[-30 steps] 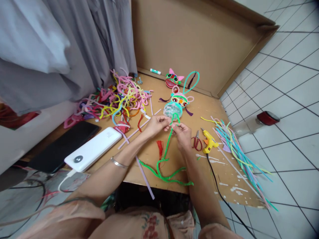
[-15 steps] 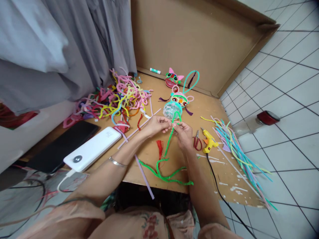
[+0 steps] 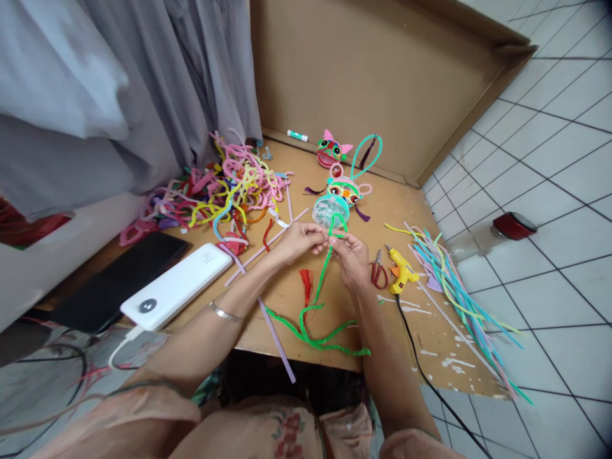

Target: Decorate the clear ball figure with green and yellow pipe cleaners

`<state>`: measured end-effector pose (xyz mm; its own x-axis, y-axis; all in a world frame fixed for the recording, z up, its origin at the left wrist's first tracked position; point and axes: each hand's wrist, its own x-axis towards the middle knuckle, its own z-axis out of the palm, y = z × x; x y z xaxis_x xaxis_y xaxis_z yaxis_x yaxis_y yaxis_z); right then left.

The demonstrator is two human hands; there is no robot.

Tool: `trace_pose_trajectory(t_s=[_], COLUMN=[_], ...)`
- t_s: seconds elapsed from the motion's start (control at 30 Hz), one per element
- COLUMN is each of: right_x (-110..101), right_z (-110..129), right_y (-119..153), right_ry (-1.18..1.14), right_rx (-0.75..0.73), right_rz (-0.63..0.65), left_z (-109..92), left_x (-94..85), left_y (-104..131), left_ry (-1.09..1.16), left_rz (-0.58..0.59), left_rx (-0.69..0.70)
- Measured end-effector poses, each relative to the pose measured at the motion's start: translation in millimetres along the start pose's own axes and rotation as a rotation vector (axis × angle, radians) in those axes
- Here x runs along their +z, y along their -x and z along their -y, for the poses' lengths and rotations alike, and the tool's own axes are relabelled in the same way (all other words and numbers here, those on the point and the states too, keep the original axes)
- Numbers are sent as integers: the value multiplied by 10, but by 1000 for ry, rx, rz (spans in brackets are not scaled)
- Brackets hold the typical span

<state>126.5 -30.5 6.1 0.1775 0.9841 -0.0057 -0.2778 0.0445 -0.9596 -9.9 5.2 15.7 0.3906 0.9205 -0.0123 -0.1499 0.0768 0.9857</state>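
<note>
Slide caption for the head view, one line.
Left hand and right hand pinch a bent green pipe cleaner, yellow glue gun to their right.

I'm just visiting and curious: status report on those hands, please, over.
Left fingers, right fingers: both pinching green strand. Strand bent into a loop above the fingers. Red tassel close beside strand; clear dome just beyond hands.

Soft, diffuse light; wide-angle edge distortion
</note>
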Motion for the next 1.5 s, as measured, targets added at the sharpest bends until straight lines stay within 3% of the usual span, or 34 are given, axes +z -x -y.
trace_pose_trajectory(t_s=[0.13,0.4,1.17,1.3,1.5], right_x=[-2,14,48,46,-8], right_z=[-9,-13,40,88,120], right_y=[3,10,32,49,52], right_ry=[6,27,-27,-58,-121], right_rx=[-7,5,69,82,129], right_rz=[-1,-9,-76,-56,-3], left_z=[-6,-31,-21,-3,16], left_x=[11,66,83,49,-24], left_y=[-3,11,34,24,-10], left_ry=[3,-55,-93,9,217], left_rz=[0,-136,-101,-43,104], left_rx=[8,23,51,65,-30])
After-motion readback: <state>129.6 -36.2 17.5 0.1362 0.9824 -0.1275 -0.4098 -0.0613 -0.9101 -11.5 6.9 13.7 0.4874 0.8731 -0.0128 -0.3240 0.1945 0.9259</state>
